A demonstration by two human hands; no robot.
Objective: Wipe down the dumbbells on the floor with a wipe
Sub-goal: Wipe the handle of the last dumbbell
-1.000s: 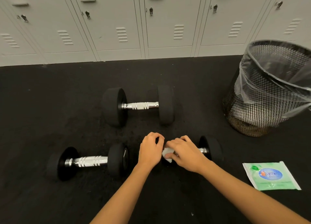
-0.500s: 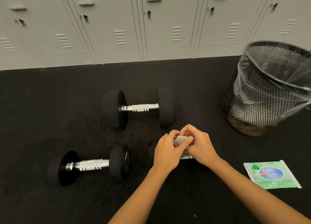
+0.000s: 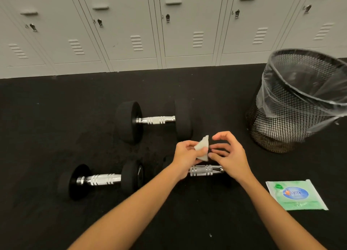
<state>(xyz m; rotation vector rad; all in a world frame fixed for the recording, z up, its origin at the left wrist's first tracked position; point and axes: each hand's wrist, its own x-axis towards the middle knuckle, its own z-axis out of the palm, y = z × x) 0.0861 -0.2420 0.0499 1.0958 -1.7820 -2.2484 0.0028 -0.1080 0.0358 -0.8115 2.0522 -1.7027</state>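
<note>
My two bare forearms reach in from the bottom edge over the black floor (image 3: pixel 47 118), hands meeting just above the nearest dumbbell (image 3: pixel 203 170), of which I see only the chrome handle between my wrists. My left hand (image 3: pixel 185 154) has its grip pinched on a small folded white wipe (image 3: pixel 202 148), thumb across its front, one corner of the wipe pointing up. My right hand (image 3: pixel 230 154) sits just beside it, its grip apart, fingers loosely curved and spread, the fingertips (image 3: pixel 212 147) next to the wipe's right edge; I cannot tell whether they touch it.

To the right of my right forearm, a flat green wipes packet (image 3: pixel 296 195) with a blue label lies on the floor. On the left, level with the nearest dumbbell, a second dumbbell (image 3: pixel 102 179) lies on its side, chrome handle between black heads. Beyond my hands, a third dumbbell (image 3: pixel 155 120) lies parallel, its right head near my fingers in the view.

Farther right stands a black mesh wastebasket (image 3: pixel 277 129) lined with a clear bag. A row of grey lockers (image 3: pixel 187 34), doors closed, runs along the back where the floor ends.
</note>
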